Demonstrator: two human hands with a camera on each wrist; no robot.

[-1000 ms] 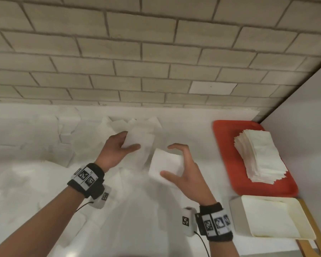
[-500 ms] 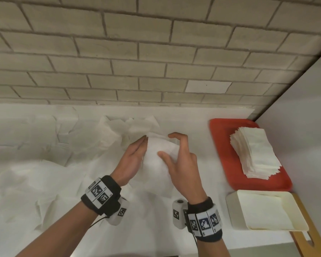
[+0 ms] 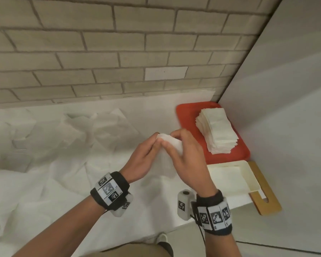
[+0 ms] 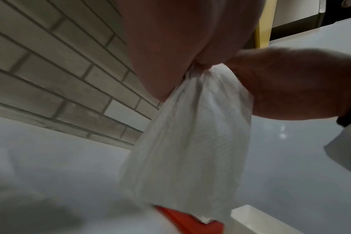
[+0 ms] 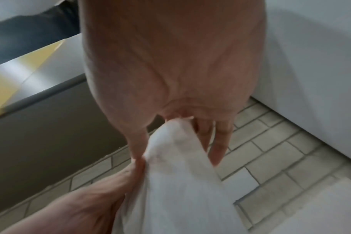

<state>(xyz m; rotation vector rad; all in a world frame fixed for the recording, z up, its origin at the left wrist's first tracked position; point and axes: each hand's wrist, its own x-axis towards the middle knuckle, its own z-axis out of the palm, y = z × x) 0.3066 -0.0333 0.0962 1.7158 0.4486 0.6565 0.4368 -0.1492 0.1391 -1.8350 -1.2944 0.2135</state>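
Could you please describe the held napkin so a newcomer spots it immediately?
Find the counter under the brick wall. Left of the red tray, the left hand and right hand pinch one napkin. Unlike the stack and scattered napkins, it hangs lifted.

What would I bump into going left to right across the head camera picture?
Loose napkins → left hand → right hand (both hold one napkin) → stack of folded napkins on red tray → wooden board.

A beige brick wall [image 3: 100, 52] backs the white countertop [image 3: 154, 214]; a plain white side wall [image 3: 285, 127] closes the right corner.
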